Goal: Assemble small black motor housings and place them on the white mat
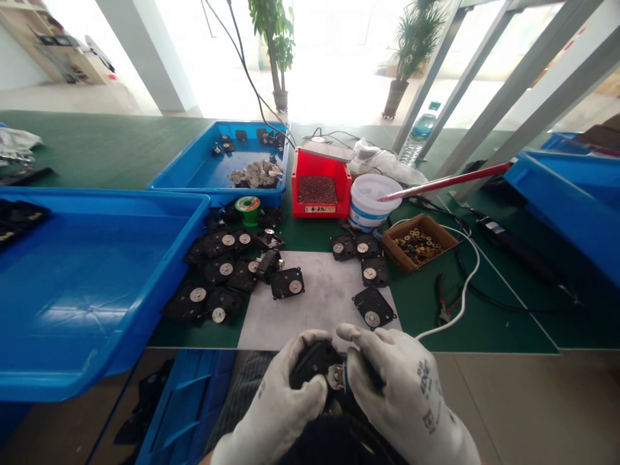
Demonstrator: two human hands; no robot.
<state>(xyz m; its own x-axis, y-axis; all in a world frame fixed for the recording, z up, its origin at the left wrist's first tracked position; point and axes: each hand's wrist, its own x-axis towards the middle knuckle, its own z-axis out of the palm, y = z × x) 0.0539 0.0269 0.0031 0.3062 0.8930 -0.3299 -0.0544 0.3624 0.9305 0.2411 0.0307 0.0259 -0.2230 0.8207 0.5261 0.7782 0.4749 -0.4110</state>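
Flat black plastic housing (314,363) sits gripped in your white-gloved left hand (295,387) below the green bench's (194,336) near edge, your white-gloved right hand (387,374) curled beside its silver metal part (336,376), similar black units (287,283) lying beyond.

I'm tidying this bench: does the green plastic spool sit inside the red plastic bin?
No, the green plastic spool stands outside the red plastic bin, on its left.

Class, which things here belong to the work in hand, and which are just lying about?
Likely in the work:
left hand
right hand
black part between them
loose black parts

Probably just lying about:
water bottle
potted plants
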